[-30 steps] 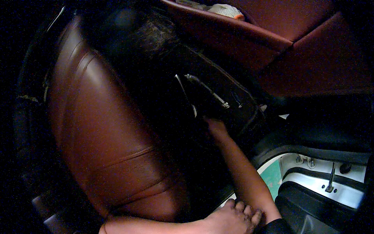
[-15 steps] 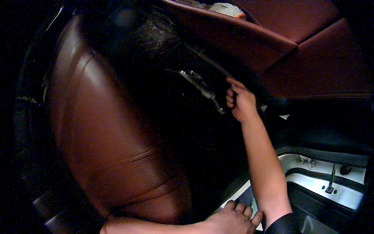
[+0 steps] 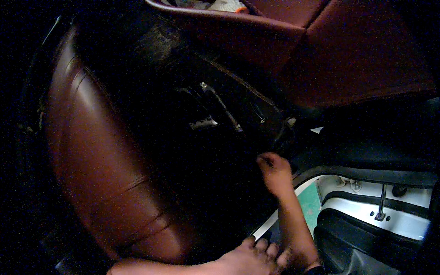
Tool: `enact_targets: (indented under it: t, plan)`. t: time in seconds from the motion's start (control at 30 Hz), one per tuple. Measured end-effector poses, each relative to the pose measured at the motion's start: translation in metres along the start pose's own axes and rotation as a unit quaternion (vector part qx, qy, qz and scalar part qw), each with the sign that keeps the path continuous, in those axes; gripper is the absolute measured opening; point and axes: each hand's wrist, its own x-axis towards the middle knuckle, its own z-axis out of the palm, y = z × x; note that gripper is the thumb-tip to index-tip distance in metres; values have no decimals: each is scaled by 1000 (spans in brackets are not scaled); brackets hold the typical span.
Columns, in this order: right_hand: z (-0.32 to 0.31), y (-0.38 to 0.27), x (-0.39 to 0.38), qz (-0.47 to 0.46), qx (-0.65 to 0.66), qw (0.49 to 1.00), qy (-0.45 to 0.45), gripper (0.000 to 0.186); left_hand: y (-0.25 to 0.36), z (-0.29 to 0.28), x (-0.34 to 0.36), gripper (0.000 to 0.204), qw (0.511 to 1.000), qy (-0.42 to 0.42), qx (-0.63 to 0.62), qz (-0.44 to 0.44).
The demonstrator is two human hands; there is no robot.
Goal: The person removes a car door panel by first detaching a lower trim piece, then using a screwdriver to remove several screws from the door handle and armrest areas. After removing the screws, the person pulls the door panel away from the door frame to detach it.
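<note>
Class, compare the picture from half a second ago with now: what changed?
The right hand has moved down the picture, away from the pale bar; whether it holds anything is unclear. The view shifted, so the red-brown seat sits farther left. The left hand stays low, by the right forearm.

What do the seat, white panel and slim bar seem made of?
Seat: leather or imitation, softly glossy, with creases and a broad sheen. White panel: probably painted metal, smooth and bright. Slim bar: perhaps metal, judging by its pale glints; too dark to be sure.
</note>
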Motion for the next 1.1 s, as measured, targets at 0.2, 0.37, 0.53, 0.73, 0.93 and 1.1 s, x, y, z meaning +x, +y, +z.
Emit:
enact_targets:
  t: [0.2,0.37,0.53,0.73,0.93,1.1]
  plan:
    - [59,-45,71,68,-213,973,-57,31,15,-8,-14,64,999,8,-19,-25]
    - [75,-29,106,99,-281,952,-64,34,-9,-12,-7,60,999,48,-5,23]
    - [78,7,116,98,-193,976,-4,29,-17,-10,6,56,999,-9,-40,29]
    - [44,22,119,20,-48,999,4,37,-19,-26,0,54,999,-9,28,44]
    - [-54,-18,95,176,457,871,36,21,-23,-29,5,58,993,-65,60,74]
    - [-64,-37,76,175,473,863,37,17,-15,-31,1,59,993,-81,40,69]
